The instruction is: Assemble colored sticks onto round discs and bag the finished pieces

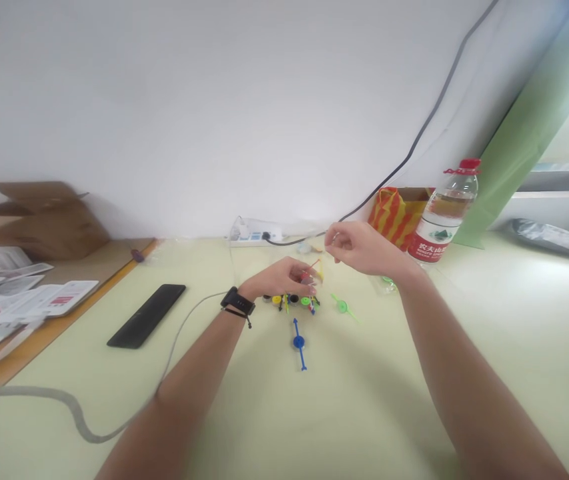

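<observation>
My left hand [287, 277], with a dark band on its wrist, has its fingers curled round small red and yellow pieces [319, 272], partly hidden by the fingers. Under it several small arrow spinners [277, 301] in yellow, black and green lie close together, partly covered. My right hand [352, 245] is raised to the right of the left one, apart from it, thumb and fingers pinched together; whatever is between them is too small to tell. Nearer to me lies a blue arrow spinner [298, 342]. A bright green arrow spinner [343, 307] rests below the right hand.
A black flat slab [147, 317] lies at left beside a grey cable [74, 407]. Paper cards [59, 298] and a cardboard box [49, 220] stand further left. A power strip [259, 235] is by the wall. A water bottle [442, 217] stands at right before a striped bag [395, 217].
</observation>
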`<state>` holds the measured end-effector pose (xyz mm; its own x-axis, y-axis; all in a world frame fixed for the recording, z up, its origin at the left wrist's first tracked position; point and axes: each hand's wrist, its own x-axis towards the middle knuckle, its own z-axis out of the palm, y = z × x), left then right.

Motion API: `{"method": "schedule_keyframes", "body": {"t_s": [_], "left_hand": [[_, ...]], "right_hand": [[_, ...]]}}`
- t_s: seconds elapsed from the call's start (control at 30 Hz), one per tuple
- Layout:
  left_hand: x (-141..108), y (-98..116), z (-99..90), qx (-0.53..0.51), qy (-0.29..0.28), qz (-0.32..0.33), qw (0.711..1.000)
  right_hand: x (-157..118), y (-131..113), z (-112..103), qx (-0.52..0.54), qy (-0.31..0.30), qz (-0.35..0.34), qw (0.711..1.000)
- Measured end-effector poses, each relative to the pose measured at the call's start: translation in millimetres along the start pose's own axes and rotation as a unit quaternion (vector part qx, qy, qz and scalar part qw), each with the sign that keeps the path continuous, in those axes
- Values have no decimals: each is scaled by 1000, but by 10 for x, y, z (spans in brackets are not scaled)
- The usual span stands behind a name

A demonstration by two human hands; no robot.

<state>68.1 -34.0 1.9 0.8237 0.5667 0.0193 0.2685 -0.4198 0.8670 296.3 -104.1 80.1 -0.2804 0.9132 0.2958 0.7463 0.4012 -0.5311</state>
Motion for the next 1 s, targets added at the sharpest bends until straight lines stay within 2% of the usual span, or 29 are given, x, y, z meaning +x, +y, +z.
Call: {"method": "schedule_keyframes", "body": {"t_s": [0.2,0.3,0.4,0.57,0.63,0.73,0.83,0.93,1.0], "left_hand": [[-16,52,-4,-97,-9,-2,995],[-48,94,-14,-146,4,-8,989],[-75,107,-31,-136,-4,-26,990],[-73,61,-32,-36,-51,-59,996],[-61,53,-13,-29,-64,-56,996],[-43,67,31,-47,-50,-22,997],[-39,94,53,-69,-22,-22,997],[-67,112,0,-92,-11,-21,996],[-101,111,-73,-115,24,0,993]], "right_hand": [[-47,40,-107,-50,16,-19,998],[-72,111,-161,-38,-38,-40,998],[-71,147,-177,0,-74,-65,995],[-81,81,-198,43,4,-80,996],[-92,44,-203,48,12,-84,995],[-87,12,-176,60,3,-93,994],[-53,43,-127,90,16,-92,991],[-14,186,-109,161,78,-34,983],[4,342,-112,182,96,31,978]]}}
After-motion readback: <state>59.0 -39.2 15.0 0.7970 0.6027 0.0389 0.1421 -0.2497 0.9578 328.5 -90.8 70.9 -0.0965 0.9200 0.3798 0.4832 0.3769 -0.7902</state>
